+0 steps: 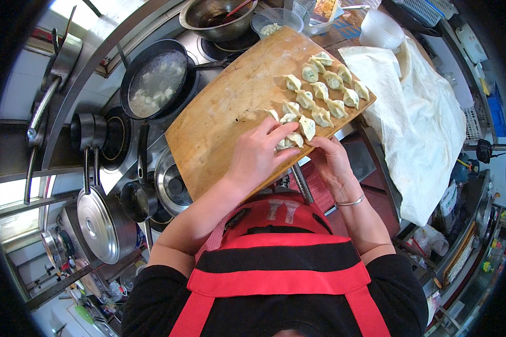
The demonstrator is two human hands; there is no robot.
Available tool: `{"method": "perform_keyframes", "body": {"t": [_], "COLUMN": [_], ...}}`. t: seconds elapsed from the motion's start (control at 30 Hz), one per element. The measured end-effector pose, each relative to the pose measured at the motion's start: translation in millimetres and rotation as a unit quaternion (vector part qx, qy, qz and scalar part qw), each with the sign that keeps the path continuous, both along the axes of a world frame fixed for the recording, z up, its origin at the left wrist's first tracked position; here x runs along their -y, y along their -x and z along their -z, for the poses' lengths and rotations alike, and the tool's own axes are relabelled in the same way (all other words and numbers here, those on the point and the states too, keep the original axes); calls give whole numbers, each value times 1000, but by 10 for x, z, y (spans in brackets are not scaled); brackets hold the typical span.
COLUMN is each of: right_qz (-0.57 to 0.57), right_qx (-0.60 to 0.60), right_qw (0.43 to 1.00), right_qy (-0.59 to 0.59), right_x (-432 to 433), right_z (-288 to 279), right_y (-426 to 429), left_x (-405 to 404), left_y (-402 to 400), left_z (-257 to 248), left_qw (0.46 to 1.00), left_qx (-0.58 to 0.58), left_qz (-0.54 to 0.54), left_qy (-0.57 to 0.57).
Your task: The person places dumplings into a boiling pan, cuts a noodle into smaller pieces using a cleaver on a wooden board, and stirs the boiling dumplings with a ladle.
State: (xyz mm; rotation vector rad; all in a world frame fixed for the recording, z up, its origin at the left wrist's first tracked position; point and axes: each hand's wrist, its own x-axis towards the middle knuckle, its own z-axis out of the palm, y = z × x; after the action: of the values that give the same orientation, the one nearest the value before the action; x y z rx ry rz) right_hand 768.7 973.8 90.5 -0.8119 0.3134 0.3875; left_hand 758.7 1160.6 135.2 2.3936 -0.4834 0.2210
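A wooden board (227,109) stretches in front of me, with rows of uncooked folded dumplings (320,90) over its right part. My left hand (259,147) reaches over the board's near side, its thumb and fingers curled around a small cluster of dumplings (294,140). One dumpling (307,127) lies just beyond its fingertips. At the board's near right edge, my right hand (332,158) grips the wood, with part of its fingers hidden beneath. To the board's left, a black frying pan (157,80) on the stove contains cloudy liquid and pale dumplings.
Behind the board are a metal bowl (217,19) and a clear plastic bowl (277,21) with white chopped bits. A white cloth (417,118) covers the right-hand surface. Small pans (88,130), a glass lid (173,183) and a lidded pot (99,225) stand at left.
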Motion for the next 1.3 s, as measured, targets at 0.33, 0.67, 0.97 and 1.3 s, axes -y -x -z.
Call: {"method": "perform_keyframes", "body": {"t": [0.33, 0.67, 0.97, 1.3], "right_qz": [7, -5, 0, -16], "right_qx": [-9, -44, -69, -41], "right_qw": [1000, 999, 998, 999], "right_qy": [-19, -11, -9, -25], "right_x": [28, 92, 181, 122], "right_z": [134, 283, 499, 419], "right_y": [-10, -28, -42, -78], "left_x": [-809, -3180, -2846, -437], "left_y": [-119, -1470, -1698, -644], "left_z": [103, 611, 808, 336], "left_qw": [734, 787, 933, 981], "left_qx": [-366, -179, 59, -94], "left_qz": [-80, -377, -348, 165], "left_qy": [567, 454, -76, 44]}}
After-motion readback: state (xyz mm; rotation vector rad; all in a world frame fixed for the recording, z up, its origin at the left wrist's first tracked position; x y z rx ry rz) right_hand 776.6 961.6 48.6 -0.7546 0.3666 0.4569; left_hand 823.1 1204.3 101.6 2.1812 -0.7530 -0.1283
